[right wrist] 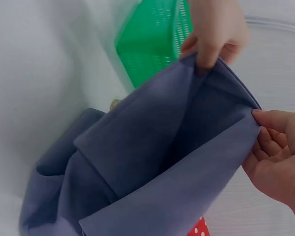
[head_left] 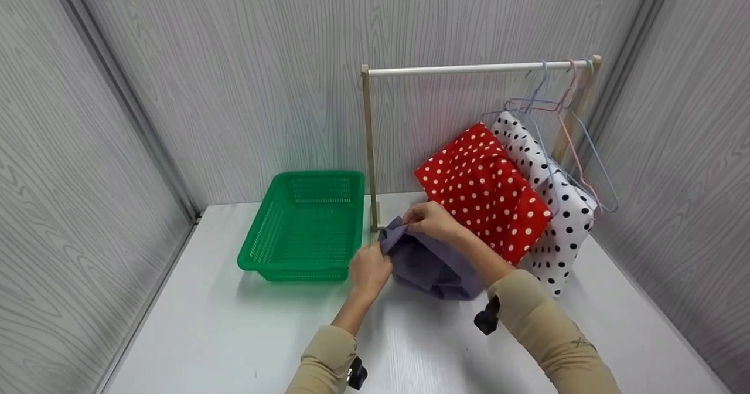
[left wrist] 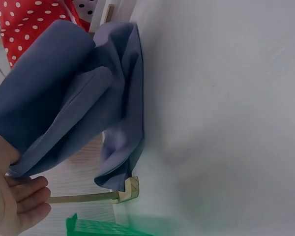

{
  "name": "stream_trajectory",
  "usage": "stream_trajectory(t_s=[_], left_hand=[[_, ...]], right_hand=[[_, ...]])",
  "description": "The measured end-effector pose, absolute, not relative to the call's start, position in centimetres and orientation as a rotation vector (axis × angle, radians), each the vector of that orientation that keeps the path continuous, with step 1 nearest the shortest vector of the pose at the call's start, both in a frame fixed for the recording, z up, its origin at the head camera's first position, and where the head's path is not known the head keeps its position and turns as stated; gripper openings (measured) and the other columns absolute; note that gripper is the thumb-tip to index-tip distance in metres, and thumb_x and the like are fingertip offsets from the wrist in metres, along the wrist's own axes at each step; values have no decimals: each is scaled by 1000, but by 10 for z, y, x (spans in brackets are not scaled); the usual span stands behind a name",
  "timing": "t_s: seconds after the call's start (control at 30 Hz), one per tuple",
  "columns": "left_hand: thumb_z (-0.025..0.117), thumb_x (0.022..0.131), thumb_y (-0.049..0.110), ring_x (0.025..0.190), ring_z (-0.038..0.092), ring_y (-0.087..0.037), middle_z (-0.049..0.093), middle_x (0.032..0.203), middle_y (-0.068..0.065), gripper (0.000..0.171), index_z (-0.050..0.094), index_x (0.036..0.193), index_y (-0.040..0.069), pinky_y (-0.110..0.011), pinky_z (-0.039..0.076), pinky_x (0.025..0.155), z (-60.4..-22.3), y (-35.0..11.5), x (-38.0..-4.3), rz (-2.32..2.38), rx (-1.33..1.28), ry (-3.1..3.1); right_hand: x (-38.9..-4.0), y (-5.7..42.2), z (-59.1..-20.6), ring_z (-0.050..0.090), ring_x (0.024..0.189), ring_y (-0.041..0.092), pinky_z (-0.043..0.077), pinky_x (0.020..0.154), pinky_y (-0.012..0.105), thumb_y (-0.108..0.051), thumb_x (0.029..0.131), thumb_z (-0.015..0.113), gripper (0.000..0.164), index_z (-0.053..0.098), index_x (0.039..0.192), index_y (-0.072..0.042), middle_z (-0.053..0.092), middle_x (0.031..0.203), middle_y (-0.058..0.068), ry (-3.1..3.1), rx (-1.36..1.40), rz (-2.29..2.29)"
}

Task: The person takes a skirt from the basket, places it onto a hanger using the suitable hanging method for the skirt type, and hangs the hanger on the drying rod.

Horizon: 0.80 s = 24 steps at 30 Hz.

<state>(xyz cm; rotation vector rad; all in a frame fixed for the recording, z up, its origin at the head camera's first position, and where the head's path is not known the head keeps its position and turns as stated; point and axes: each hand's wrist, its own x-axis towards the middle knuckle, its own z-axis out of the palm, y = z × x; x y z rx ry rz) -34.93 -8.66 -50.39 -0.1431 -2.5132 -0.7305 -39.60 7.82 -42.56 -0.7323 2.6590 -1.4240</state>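
A purple-grey cloth (head_left: 433, 268) hangs bunched between both hands, its lower part lying on the white table. My left hand (head_left: 370, 268) pinches its edge between thumb and fingers, on the side near the basket. With thumb and fingertips my right hand (head_left: 432, 221) pinches another spot along the same edge. In the right wrist view the cloth (right wrist: 152, 147) spreads between the two pinches, leaving a fold that gapes like a pocket. The left wrist view shows the cloth (left wrist: 54, 93) in loose folds, part of it hidden behind the left hand (left wrist: 10, 191).
A green plastic basket (head_left: 302, 268) stands to the left. Behind the hands is a rack with a white rail (head_left: 445, 70) and wooden posts. At its right, hangers (head_left: 565, 98) carry a red dotted cloth (head_left: 480, 189) and a white dotted cloth (head_left: 565, 230).
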Motion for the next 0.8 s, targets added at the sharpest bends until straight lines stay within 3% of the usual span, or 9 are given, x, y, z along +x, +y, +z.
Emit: stream_trajectory(t_s=[0.3,0.63,0.8], left_hand=[[62,67,5,48,56,-31,58,55,-13,9,56,60,5,-43,42,45,-507,-84,-352,-691,-125,-2364],[63,68,6,44,53,-29,55,52,-9,9,55,64,7,-40,39,41,-521,-81,-351,-664,-135,-2334],[63,68,5,53,56,-29,58,60,-9,6,59,73,5,-41,42,47,-523,-79,-352,-675,-125,-2281]], right_hand=[[-393,100,-401,59,76,16,49,69,25,5,83,58,15,67,95,4,66,88,11,2659,-682,-1571],[-391,123,-381,56,76,13,45,67,21,7,82,58,13,66,93,7,65,90,15,2726,-657,-1629],[-372,128,-360,56,75,15,44,66,20,10,81,56,13,64,91,13,64,88,20,2765,-660,-1656]])
